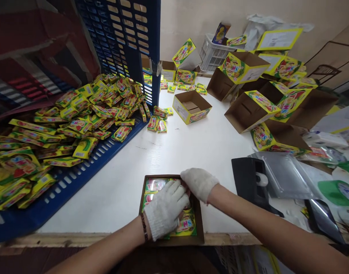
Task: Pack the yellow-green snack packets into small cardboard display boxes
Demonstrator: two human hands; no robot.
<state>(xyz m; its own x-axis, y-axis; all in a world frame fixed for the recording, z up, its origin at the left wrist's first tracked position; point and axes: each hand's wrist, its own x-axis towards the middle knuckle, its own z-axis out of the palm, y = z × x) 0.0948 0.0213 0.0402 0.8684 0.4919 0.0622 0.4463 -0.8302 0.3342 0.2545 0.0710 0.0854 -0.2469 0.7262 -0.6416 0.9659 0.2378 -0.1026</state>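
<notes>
An open cardboard box sits at the table's front edge, holding green and yellow packs in its bottom. My left hand, in a white knit glove, lies over the packs inside with its fingers stretched out and nothing gripped. At the box's far right corner is my right hand, gloved too. Its fingers are pressed together and bent down over the rim beside the left fingertips. What they hold, if anything, is hidden.
A tipped blue crate spills a heap of small packs at left. An empty display box stands mid-table. Several open boxes are piled right, near a black tape dispenser, clear plastic sheets and a phone.
</notes>
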